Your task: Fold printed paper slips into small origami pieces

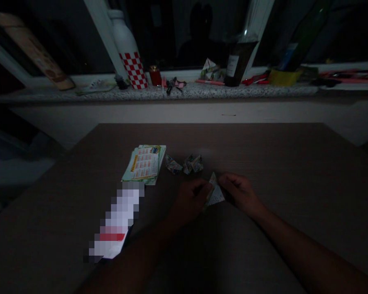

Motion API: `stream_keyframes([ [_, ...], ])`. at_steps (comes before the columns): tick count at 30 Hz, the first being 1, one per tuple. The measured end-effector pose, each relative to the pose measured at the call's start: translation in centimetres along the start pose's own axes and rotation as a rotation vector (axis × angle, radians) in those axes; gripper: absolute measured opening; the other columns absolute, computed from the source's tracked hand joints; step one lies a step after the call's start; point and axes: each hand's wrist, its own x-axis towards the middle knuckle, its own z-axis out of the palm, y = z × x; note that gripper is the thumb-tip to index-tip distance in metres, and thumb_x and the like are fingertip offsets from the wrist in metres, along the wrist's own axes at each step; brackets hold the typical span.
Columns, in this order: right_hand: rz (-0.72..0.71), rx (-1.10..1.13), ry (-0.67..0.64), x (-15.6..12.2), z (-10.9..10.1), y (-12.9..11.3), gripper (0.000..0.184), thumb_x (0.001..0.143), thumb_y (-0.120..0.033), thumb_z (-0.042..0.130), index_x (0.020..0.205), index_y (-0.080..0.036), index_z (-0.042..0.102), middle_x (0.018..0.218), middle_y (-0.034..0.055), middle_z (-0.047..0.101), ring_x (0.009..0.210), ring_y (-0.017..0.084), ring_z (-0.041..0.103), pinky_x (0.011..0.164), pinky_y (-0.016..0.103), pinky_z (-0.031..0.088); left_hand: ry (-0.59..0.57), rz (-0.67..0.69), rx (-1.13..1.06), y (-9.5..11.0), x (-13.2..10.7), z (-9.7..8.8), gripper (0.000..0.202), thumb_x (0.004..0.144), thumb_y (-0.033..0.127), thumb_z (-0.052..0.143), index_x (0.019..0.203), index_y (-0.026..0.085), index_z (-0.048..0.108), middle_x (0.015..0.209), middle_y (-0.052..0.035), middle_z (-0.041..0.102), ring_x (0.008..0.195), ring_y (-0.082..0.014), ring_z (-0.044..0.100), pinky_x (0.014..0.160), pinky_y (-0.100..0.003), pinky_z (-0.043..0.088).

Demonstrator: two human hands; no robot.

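Observation:
A small piece of folded printed paper (pixel 216 197), with a pointed top, is held just above or on the table between my hands. My left hand (pixel 191 198) is closed on its left side, the thumb lying across the paper. At its right edge, near the tip, the fingers of my right hand (pixel 239 190) are pinched together. Beyond my left hand lie a boat-like folded paper (pixel 173 165) and another crumpled-looking folded paper shape (pixel 193 164). To their left rests a stack of printed sheets (pixel 144 163).
A long pixelated object (pixel 119 218) lies left of my left forearm on the brown table (pixel 279 163). Behind, a speckled windowsill (pixel 202 93) carries a red-and-white checked bottle (pixel 133 67), a small red jar (pixel 155 76), a dark labelled container (pixel 236 65) and a leaning tube (pixel 33 51).

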Motion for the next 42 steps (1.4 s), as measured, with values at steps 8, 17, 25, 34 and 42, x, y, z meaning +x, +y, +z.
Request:
stream_keyframes([
  [8,0.017,0.055,0.070,0.0,-0.3,-0.6,0.033,0.079,-0.047,0.066,0.064,-0.018,0.060,0.053,-0.0047,0.045,0.049,0.009,0.037,0.047,0.022,0.030,0.002,-0.055,-0.129,0.0,-0.2,0.1,0.029,0.085,0.037,0.058,0.104,0.017,0.064,0.081,-0.0025,0.069,0.068,-0.0136,0.061,0.058,-0.020,0.043],
  [17,0.092,0.170,0.055,0.1,-0.8,-0.4,0.040,0.077,-0.052,0.065,0.059,-0.017,0.059,0.053,-0.0026,0.051,0.047,0.010,0.043,0.046,0.023,0.036,-0.067,-0.044,-0.130,0.8,-0.6,0.0,0.016,0.081,0.030,0.064,0.089,0.016,0.067,0.079,-0.0023,0.070,0.070,-0.0136,0.063,0.060,-0.021,0.046],
  [25,0.102,0.208,0.185,0.6,-1.4,0.2,0.034,0.079,-0.044,0.067,0.059,-0.017,0.059,0.052,-0.0044,0.050,0.045,0.009,0.042,0.044,0.021,0.033,-0.082,0.205,-0.064,0.1,-1.0,-0.7,0.025,0.076,0.010,0.052,0.093,0.015,0.070,0.084,-0.0037,0.070,0.069,-0.0132,0.061,0.061,-0.022,0.046],
  [34,0.133,0.232,0.201,0.8,-1.5,0.5,0.032,0.077,-0.042,0.068,0.058,-0.018,0.058,0.050,-0.0043,0.050,0.043,0.010,0.044,0.042,0.022,0.035,-0.046,0.252,0.022,0.6,-1.1,-0.4,0.009,0.074,0.019,0.072,0.083,0.018,0.075,0.089,-0.0057,0.075,0.081,-0.0175,0.069,0.075,-0.027,0.052],
  [42,0.093,0.221,0.256,0.6,-1.4,0.2,0.034,0.077,-0.045,0.069,0.059,-0.018,0.059,0.052,-0.0043,0.051,0.045,0.009,0.044,0.044,0.022,0.035,-0.042,-0.125,-0.168,0.8,-0.6,-0.4,0.011,0.077,0.022,0.068,0.085,0.017,0.074,0.084,-0.0037,0.075,0.079,-0.0177,0.069,0.072,-0.026,0.051],
])
